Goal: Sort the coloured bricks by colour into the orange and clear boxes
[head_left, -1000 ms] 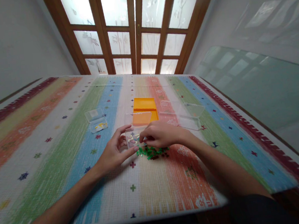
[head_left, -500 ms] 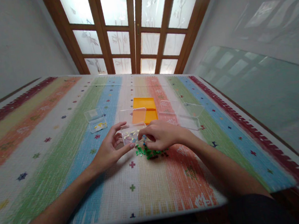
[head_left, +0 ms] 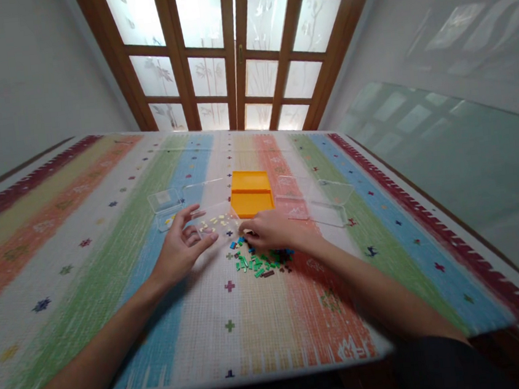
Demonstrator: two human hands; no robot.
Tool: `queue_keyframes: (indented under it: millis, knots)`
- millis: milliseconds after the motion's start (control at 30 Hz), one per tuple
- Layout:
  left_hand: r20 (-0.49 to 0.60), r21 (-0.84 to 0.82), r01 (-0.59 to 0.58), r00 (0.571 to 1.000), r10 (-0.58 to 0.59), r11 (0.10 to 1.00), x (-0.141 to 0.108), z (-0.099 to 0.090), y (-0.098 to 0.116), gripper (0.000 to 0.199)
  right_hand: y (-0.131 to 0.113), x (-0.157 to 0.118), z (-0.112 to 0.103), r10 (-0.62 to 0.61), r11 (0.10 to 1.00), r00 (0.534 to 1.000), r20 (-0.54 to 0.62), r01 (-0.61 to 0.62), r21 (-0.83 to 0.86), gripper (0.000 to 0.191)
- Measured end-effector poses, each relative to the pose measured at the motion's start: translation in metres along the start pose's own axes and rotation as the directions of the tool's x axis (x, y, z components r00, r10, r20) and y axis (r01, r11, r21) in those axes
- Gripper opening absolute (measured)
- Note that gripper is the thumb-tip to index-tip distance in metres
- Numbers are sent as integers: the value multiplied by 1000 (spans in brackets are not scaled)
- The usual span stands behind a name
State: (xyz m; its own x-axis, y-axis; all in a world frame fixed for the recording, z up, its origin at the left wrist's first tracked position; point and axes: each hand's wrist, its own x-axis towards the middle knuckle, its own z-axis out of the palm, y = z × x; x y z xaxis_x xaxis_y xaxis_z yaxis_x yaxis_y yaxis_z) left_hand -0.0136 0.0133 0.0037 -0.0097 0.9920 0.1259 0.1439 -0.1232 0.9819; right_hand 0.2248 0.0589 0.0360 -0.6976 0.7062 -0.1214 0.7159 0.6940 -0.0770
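My left hand (head_left: 177,248) grips the left side of a clear plastic box (head_left: 218,211), thumb at the front and fingers behind. Its transparent lid stands open at the back, and small pale yellow pieces (head_left: 220,219) lie scattered inside. Close to the box's right side, my right hand (head_left: 270,229) has its fingers curled down and pinched together; what they hold, if anything, is hidden. Under and in front of it spreads a loose pile of small toy bricks: green ones (head_left: 258,261), blue ones (head_left: 234,245) and brown ones (head_left: 268,274).
An open orange case (head_left: 252,203) stands behind the right hand. To the left is another clear box (head_left: 164,202) with yellow pieces, partly behind my left hand. Further clear open boxes (head_left: 331,215) stand at right. A striped cloth (head_left: 210,342) covers the table.
My left hand has moved the clear box left and slightly back, uncovering more of the orange case. My right hand has shifted slightly, and more blue bricks show beside it.
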Motion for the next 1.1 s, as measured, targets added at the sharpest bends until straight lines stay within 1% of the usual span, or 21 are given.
queue_keyframes:
  millis: [133, 300, 367, 467, 567, 633, 733, 800, 900, 1100]
  knots:
    - [16, 8, 5, 1000, -5, 1000, -1, 1, 1, 76, -2, 2, 6, 8, 999, 1000, 29, -7, -31, 28]
    - [24, 15, -16, 1000, 16, 1000, -1, 0, 1, 75, -1, -1, 0, -1, 1000, 1000, 1, 1, -11, 24]
    - [21, 15, -21, 1000, 21, 1000, 0, -1, 0, 75, 1, -3, -5, -34, 998, 999, 9, 34, 45, 20]
    - [14, 14, -26, 1000, 26, 1000, 0, -2, 0, 74, 5, -8, -15, -103, 976, 995, -8, 102, 194, 13]
    - [29, 18, -22, 999, 21, 1000, -2, 0, -1, 75, 10, -12, -22, -110, 931, 989, -96, 136, 340, 12]
    - [51, 18, -19, 999, 18, 1000, -4, 3, -1, 75, 11, -13, -24, -96, 911, 984, -152, 149, 386, 14]
    - [118, -13, -25, 993, 27, 1000, -9, 7, 0, 74, 10, -13, -22, -81, 925, 981, -175, 139, 353, 17]
    - [162, -30, -32, 986, 37, 999, -13, 11, 1, 74, 7, -12, -21, -76, 944, 987, -141, 117, 308, 18]
    - [198, -24, -59, 978, 62, 998, -18, 15, 1, 72, 2, -13, -21, -82, 959, 993, -88, 102, 264, 20]
    - [265, -25, -89, 960, 92, 996, -23, 20, -2, 68, -10, -16, -30, -155, 961, 988, -23, 156, 229, 20]
